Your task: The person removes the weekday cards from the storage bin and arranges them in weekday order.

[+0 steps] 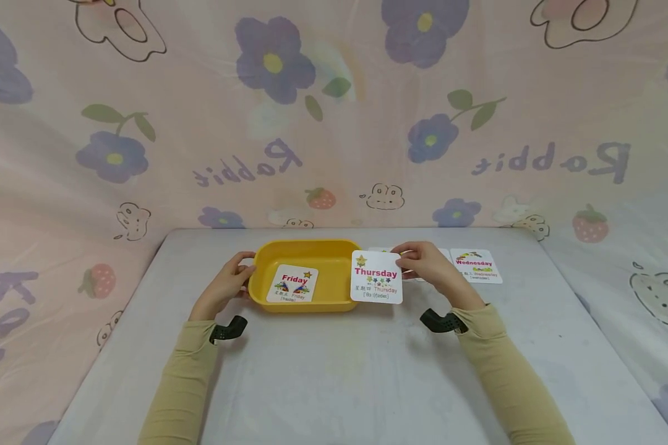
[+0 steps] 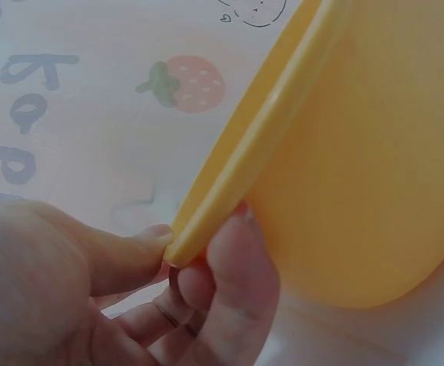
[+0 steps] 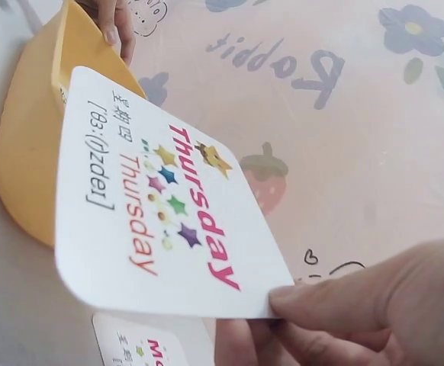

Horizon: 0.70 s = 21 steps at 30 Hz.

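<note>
A yellow plastic tray [image 1: 306,307] is gripped at its left rim by my left hand [image 1: 225,287], thumb on the outer edge and fingers under the lip [image 2: 241,183]. Inside the tray lies a white "Friday" card [image 1: 292,284]. My right hand [image 1: 431,269] pinches a white "Thursday" card [image 1: 376,277] by its right edge, thumb on the printed face. This card [image 3: 161,206] is raised at the tray's right end and overlaps its rim in the head view. Its printed stars and lettering face up toward me.
A "Wednesday" card [image 1: 475,267] lies on the white table [image 1: 323,377] beyond my right hand. Another card [image 3: 142,343], its word starting with "M", shows below the Thursday card in the right wrist view. A patterned cloth [image 1: 334,123] hangs behind the table.
</note>
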Available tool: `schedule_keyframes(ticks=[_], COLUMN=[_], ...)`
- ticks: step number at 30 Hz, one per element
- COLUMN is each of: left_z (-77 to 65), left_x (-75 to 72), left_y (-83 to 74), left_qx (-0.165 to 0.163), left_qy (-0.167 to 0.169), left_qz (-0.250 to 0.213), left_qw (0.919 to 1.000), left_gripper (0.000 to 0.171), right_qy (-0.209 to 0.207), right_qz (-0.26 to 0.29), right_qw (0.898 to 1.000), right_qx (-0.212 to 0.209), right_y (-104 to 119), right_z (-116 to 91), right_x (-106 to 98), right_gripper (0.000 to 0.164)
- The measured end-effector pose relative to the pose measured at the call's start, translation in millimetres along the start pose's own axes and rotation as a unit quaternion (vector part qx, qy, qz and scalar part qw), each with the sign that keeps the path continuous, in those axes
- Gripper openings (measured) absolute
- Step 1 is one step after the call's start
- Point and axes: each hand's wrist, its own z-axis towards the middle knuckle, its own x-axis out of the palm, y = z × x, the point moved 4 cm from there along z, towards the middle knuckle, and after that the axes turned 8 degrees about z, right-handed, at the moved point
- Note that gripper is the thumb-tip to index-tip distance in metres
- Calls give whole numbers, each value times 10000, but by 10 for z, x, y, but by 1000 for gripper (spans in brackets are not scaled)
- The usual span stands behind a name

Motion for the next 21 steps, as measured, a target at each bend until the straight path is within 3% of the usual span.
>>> schedule_keyframes(ticks=[10, 17, 21], left_z=[2, 8, 5], left_x=[3, -1, -2], left_y=[23, 24, 21], left_qx=[-77, -12, 49], left_qy=[-58, -25, -20], left_qz=[89, 43, 62], left_qw=[9999, 10000, 10000], left_gripper=[41, 40, 40], right_qy=[-30, -267, -204], right_qz=[-282, -409, -394], right_qw=[9996, 9986, 9986], right_qx=[67, 186, 287], right_y=[-187, -339, -437], right_z=[-161, -157, -138], right_x=[-167, -255, -279], right_gripper=[36, 34, 34])
